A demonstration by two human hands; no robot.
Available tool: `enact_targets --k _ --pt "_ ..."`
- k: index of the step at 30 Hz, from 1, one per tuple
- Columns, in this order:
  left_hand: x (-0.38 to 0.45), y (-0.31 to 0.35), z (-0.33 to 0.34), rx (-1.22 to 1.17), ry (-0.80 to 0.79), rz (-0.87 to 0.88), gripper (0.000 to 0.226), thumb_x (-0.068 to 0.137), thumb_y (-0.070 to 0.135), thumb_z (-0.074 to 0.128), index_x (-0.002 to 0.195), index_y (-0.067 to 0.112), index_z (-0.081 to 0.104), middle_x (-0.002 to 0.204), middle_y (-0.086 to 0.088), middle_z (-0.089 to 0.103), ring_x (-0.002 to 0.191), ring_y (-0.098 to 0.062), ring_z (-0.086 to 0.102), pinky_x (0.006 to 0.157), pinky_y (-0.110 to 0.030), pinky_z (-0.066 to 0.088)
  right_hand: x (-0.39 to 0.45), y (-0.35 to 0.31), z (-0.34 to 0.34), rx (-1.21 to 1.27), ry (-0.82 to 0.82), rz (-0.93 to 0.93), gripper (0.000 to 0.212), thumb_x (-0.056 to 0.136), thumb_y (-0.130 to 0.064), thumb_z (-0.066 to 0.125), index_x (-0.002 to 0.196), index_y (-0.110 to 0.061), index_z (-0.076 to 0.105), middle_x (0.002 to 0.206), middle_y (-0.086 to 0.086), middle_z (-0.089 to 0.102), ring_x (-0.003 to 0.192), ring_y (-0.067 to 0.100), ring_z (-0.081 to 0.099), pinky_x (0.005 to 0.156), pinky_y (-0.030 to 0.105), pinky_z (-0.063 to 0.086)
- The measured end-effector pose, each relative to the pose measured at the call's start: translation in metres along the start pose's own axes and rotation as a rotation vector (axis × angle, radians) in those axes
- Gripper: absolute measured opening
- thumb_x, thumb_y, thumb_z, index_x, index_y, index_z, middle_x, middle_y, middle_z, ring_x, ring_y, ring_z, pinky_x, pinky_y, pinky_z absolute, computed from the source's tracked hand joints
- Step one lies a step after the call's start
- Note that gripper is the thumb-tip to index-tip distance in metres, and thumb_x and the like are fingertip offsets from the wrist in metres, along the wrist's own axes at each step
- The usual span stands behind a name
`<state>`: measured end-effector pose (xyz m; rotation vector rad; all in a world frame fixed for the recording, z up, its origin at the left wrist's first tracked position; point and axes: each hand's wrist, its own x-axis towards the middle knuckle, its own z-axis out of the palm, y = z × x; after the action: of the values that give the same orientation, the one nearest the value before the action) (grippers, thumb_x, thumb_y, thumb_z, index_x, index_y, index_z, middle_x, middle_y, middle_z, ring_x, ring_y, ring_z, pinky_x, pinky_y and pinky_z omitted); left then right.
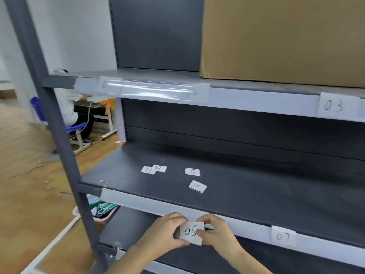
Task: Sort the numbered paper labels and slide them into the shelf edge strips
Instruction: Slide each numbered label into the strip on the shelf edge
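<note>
Holding the 05 label in both hands, left hand and right hand, with 07 placed beside and four loose labels waiting above.

A white paper label marked 05 is held upright just below the middle shelf's clear edge strip. Loose labels 09, 11 and 10 lie flat on that shelf. Labels 03 and 07 already sit in strips.
</note>
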<state>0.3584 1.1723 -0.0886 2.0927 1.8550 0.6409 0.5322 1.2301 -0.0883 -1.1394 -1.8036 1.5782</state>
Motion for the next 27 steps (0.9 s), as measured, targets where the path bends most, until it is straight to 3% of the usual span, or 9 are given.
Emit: enact_targets --k 2,5,10,13,16,19,24,27 --pt "-0.008 -0.012 -0.003 0.021 -0.008 -0.028 0.059 0.074 0.039 0.070 0.126 0.018 0.053 0.122 0.004 0.056 0.108 -0.014 0.054 0.095 -0.027 0.042 0.010 -0.003 0.012 -0.015 -0.020 0.008 0.015 0.081 -0.001 0.061 0.089 -0.013 0.057 0.096 0.005 0.059 0.076 0.015 0.064 0.055 0.017 0.051" --pt "-0.020 -0.037 -0.012 0.061 -0.033 -0.036 0.069 0.077 0.037 0.070 0.137 0.020 0.040 0.133 0.004 0.050 0.119 -0.012 0.047 0.100 -0.022 0.036 0.025 -0.011 0.034 -0.043 -0.037 0.024 0.014 0.081 0.002 0.061 0.085 -0.012 0.058 0.083 0.004 0.061 0.066 0.009 0.061 0.050 0.015 0.048" --pt "-0.015 -0.091 -0.038 0.122 -0.076 -0.027 0.052 0.075 0.035 0.070 0.122 0.017 0.056 0.118 0.001 0.055 0.110 -0.016 0.051 0.093 -0.030 0.042 0.062 -0.023 0.075 -0.068 0.006 0.021 0.019 0.080 0.000 0.062 0.087 -0.019 0.063 0.079 0.005 0.062 0.075 0.013 0.063 0.054 0.017 0.053" --pt "-0.008 -0.133 -0.059 0.144 -0.066 -0.004 0.050 0.077 0.037 0.068 0.121 0.017 0.055 0.116 0.001 0.054 0.108 -0.015 0.051 0.089 -0.024 0.039 0.091 -0.034 0.105 -0.074 0.059 0.028 0.015 0.081 -0.001 0.063 0.088 -0.014 0.066 0.077 0.003 0.067 0.070 0.011 0.065 0.054 0.018 0.054" --pt "0.003 -0.178 -0.086 0.157 -0.062 0.026 0.050 0.076 0.040 0.068 0.119 0.018 0.056 0.113 0.001 0.055 0.106 -0.014 0.051 0.081 -0.018 0.034 0.121 -0.048 0.136 -0.057 0.103 0.028 0.021 0.080 0.001 0.063 0.074 -0.020 0.065 0.075 0.006 0.069 0.070 0.016 0.066 0.060 0.028 0.058" --pt "0.021 -0.212 -0.108 0.167 -0.048 0.046 0.050 0.071 0.047 0.061 0.112 0.018 0.059 0.107 0.001 0.056 0.101 -0.016 0.054 0.079 -0.021 0.036 0.146 -0.061 0.155 -0.048 0.219 0.017 0.026 0.079 0.002 0.062 0.070 -0.022 0.063 0.075 0.004 0.067 0.069 0.016 0.063 0.052 0.020 0.055" --pt "0.053 -0.252 -0.122 0.139 -0.036 -0.022 0.037 0.076 0.036 0.067 0.107 0.019 0.060 0.091 0.009 0.043 0.096 -0.018 0.056 0.070 -0.023 0.037 0.165 -0.065 0.167 -0.020 0.310 0.047 0.024 0.081 0.001 0.060 0.073 -0.021 0.062 0.075 0.007 0.066 0.068 0.016 0.059 0.054 0.017 0.054" --pt "0.068 -0.268 -0.121 0.110 -0.042 -0.025 0.033 0.076 0.029 0.071 0.104 0.016 0.062 0.094 0.007 0.039 0.096 -0.017 0.053 0.072 -0.021 0.036 0.169 -0.062 0.168 -0.030 0.338 0.060 0.018 0.082 0.001 0.060 0.079 -0.017 0.062 0.075 0.005 0.065 0.069 0.017 0.058 0.053 0.016 0.054"
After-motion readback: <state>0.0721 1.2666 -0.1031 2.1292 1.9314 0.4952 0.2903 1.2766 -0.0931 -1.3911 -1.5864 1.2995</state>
